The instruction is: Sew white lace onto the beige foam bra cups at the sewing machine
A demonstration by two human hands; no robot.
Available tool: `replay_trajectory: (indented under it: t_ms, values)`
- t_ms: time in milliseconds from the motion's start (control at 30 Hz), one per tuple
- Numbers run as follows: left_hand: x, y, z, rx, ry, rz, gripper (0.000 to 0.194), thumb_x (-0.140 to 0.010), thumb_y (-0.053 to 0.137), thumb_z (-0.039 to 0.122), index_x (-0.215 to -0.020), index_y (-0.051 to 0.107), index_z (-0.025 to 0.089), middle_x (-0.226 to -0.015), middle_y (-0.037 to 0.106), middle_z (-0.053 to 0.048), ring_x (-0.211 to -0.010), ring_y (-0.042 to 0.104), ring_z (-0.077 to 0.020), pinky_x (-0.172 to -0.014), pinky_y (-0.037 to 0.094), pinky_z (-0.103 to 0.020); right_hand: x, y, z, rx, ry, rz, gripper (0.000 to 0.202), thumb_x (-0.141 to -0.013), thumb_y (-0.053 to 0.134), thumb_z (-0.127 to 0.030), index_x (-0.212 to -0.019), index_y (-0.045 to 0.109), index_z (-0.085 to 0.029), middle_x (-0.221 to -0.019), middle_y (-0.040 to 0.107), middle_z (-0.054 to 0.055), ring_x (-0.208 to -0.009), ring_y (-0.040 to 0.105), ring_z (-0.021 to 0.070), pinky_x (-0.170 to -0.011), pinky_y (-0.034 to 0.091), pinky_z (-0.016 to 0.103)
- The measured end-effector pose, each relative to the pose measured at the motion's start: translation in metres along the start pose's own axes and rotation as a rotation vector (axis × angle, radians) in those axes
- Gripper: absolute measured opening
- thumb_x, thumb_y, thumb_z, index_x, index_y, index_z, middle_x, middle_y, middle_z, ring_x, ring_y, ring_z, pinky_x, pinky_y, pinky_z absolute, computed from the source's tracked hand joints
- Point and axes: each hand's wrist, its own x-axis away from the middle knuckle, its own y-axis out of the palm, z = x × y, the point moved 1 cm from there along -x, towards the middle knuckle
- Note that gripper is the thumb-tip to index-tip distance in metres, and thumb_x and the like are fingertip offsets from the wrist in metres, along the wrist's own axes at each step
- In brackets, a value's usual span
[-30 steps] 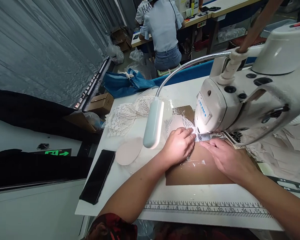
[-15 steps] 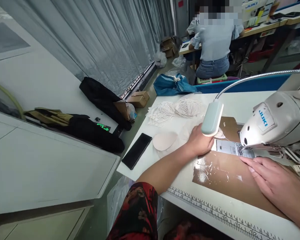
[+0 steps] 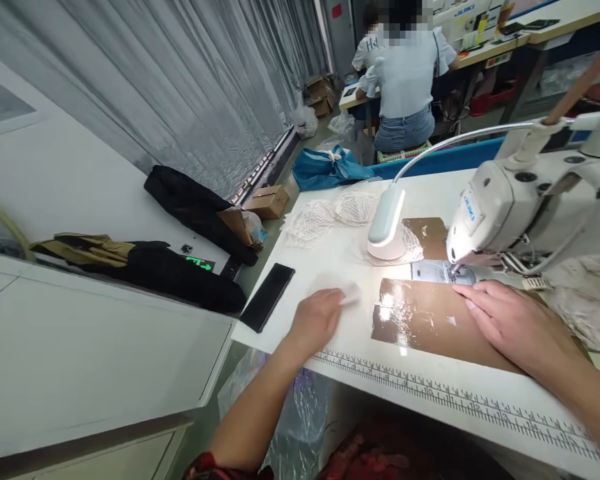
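My left hand (image 3: 316, 321) is closed on the edge of a thin, pale fabric cup (image 3: 351, 295), blurred by motion, above the white table between the phone and the brown board. My right hand (image 3: 505, 320) lies with its fingers stretched out on the brown board (image 3: 430, 313), fingertips beside the metal needle plate (image 3: 430, 271). Over that plate stands the white sewing machine head (image 3: 480, 213). A white lace piece (image 3: 411, 245) lies left of the machine, partly hidden by the small lamp (image 3: 386, 217).
A black phone (image 3: 268, 297) lies at the table's left edge. Lace bundles (image 3: 313, 221) and a blue bag (image 3: 333, 167) are farther back. A ruler strip (image 3: 425, 388) runs along the front edge. Pale cloth (image 3: 585, 300) is heaped at right. Two people sit beyond.
My left hand has moved from beside the needle plate, left and toward me, and has taken hold of the pale cup. My right hand stays by the plate. The view has shifted right.
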Motion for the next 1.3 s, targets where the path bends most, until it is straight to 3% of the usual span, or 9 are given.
replay_trajectory:
  t_ms: [67, 200, 300, 400, 500, 633, 767, 967, 1300]
  values:
    - [-0.007, 0.012, 0.035, 0.158, 0.239, 0.000, 0.026, -0.092, 0.042, 0.013, -0.108, 0.063, 0.015, -0.111, 0.071, -0.008, -0.108, 0.065, -0.0199, -0.095, 0.054, -0.035, -0.002, -0.002, -0.001, 0.012, 0.010, -0.041, 0.039, -0.094, 0.036, -0.029, -0.111, 0.070, -0.021, -0.099, 0.071, 0.007, -0.081, 0.068, 0.0263, -0.065, 0.051, 0.040]
    - [-0.037, 0.027, 0.098, 0.287, 0.599, -0.192, 0.022, -0.096, 0.043, 0.021, -0.103, 0.063, 0.014, -0.113, 0.069, -0.009, -0.111, 0.062, -0.0212, -0.096, 0.051, -0.035, -0.002, -0.013, 0.000, -0.099, 0.016, -0.024, 0.040, -0.095, 0.036, -0.030, -0.113, 0.070, -0.018, -0.110, 0.071, 0.007, -0.096, 0.067, 0.0241, -0.081, 0.052, 0.038]
    - [-0.057, 0.023, 0.116, 0.361, 0.671, -0.232, 0.035, -0.093, 0.054, 0.043, -0.109, 0.064, 0.014, -0.118, 0.067, -0.011, -0.111, 0.061, -0.0241, -0.098, 0.050, -0.038, 0.000, -0.021, 0.001, -0.209, 0.080, 0.038, 0.037, -0.095, 0.039, -0.029, -0.110, 0.071, -0.018, -0.108, 0.073, 0.007, -0.098, 0.066, 0.0225, -0.084, 0.052, 0.036]
    - [-0.071, 0.018, 0.113, 0.389, 0.517, -0.188, 0.040, -0.095, 0.050, 0.045, -0.112, 0.064, 0.012, -0.119, 0.066, -0.012, -0.112, 0.061, -0.0244, -0.099, 0.049, -0.039, 0.003, -0.029, -0.002, -0.297, 0.077, 0.094, 0.030, -0.095, 0.044, -0.029, -0.098, 0.072, -0.019, -0.096, 0.074, 0.006, -0.089, 0.066, 0.0210, -0.078, 0.051, 0.034]
    - [-0.079, 0.024, 0.108, 0.271, 0.417, -0.234, 0.038, -0.092, 0.054, 0.041, -0.113, 0.064, 0.010, -0.122, 0.064, -0.014, -0.114, 0.059, -0.0287, -0.097, 0.051, -0.043, 0.004, -0.033, -0.009, -0.416, -0.052, 0.059, 0.024, -0.093, 0.050, -0.029, -0.086, 0.071, -0.020, -0.083, 0.071, 0.004, -0.079, 0.063, 0.0173, -0.070, 0.048, 0.029]
    - [-0.090, 0.036, 0.105, 0.157, 0.448, -0.267, 0.040, -0.087, 0.060, 0.035, -0.116, 0.062, 0.008, -0.130, 0.059, -0.016, -0.122, 0.054, -0.0321, -0.103, 0.046, -0.047, 0.003, -0.031, -0.015, -0.308, -0.181, -0.061, 0.023, -0.093, 0.051, -0.025, -0.082, 0.071, -0.018, -0.077, 0.066, 0.005, -0.074, 0.059, 0.0176, -0.067, 0.044, 0.031]
    - [-0.106, 0.038, 0.100, 0.136, 0.481, -0.330, 0.042, -0.086, 0.060, 0.034, -0.119, 0.059, 0.008, -0.134, 0.056, -0.016, -0.123, 0.053, -0.0302, -0.102, 0.048, -0.044, 0.002, -0.023, -0.013, -0.120, -0.118, -0.070, 0.024, -0.094, 0.048, -0.023, -0.096, 0.072, -0.017, -0.085, 0.067, 0.007, -0.081, 0.060, 0.0207, -0.071, 0.045, 0.034]
    - [-0.121, 0.040, 0.087, 0.090, 0.503, -0.356, 0.058, -0.088, 0.054, 0.043, -0.134, 0.050, 0.009, -0.143, 0.049, -0.017, -0.130, 0.047, -0.0309, -0.107, 0.043, -0.046, 0.000, -0.016, -0.010, 0.044, -0.085, -0.071, 0.032, -0.095, 0.045, -0.024, -0.116, 0.067, -0.015, -0.092, 0.069, 0.007, -0.080, 0.062, 0.0220, -0.069, 0.044, 0.035]
    - [-0.136, 0.041, 0.075, 0.062, 0.585, -0.398, 0.069, -0.088, 0.051, 0.049, -0.141, 0.045, 0.005, -0.149, 0.043, -0.018, -0.132, 0.044, -0.0328, -0.109, 0.039, -0.047, -0.011, -0.021, -0.017, 0.059, 0.005, -0.080, 0.032, -0.092, 0.044, -0.023, -0.113, 0.068, -0.017, -0.095, 0.073, 0.006, -0.069, 0.060, 0.0197, -0.061, 0.039, 0.032]
